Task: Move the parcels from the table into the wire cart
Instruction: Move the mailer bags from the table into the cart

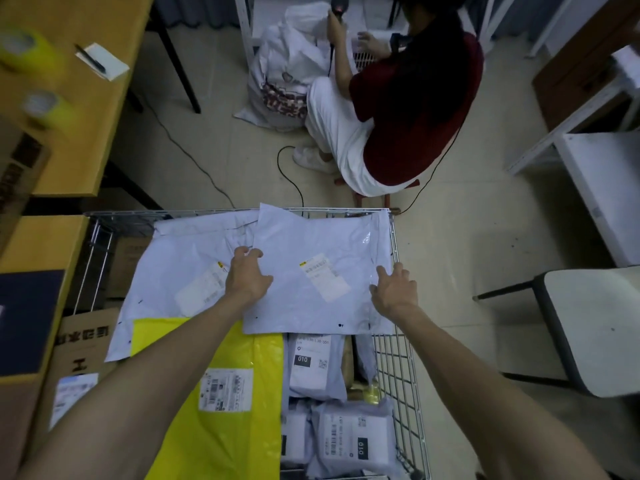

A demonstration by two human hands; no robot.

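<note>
Slipping is my main worry at this moment. The top parcel (311,237) lies flat on the pile at the far end of the wire cart (401,358), in the middle of the frame. Its far corner reaches past the far rim, and its right edge sits along the right wall. It rests partly on another pale parcel (183,258) of the same smooth film, so I judge that film on film could slide. If I take my hands away carelessly, it may tip over the rim and fall to the floor. The cart also looks nearly full, with a yellow parcel (235,427) and small white parcels (353,441) lower in the frame, so the pile is high and uneven.

My left hand (247,275) is on the left edge of the top parcel with the fingers bent like a claw. I cannot tell if they pinch the film or only press it. My right hand (394,287) is at the right edge, fingers spread and nearly straight, holding nothing.

The top parcel is a flat mailing bag of pale bluish-white plastic. It is wrinkled, with a glossy strip near its right side, a white label with a yellow mark in its centre, and a few small dark spots near its lower edge. It looks thin and soft. The table (86,140) is at the upper left of the frame.
</note>
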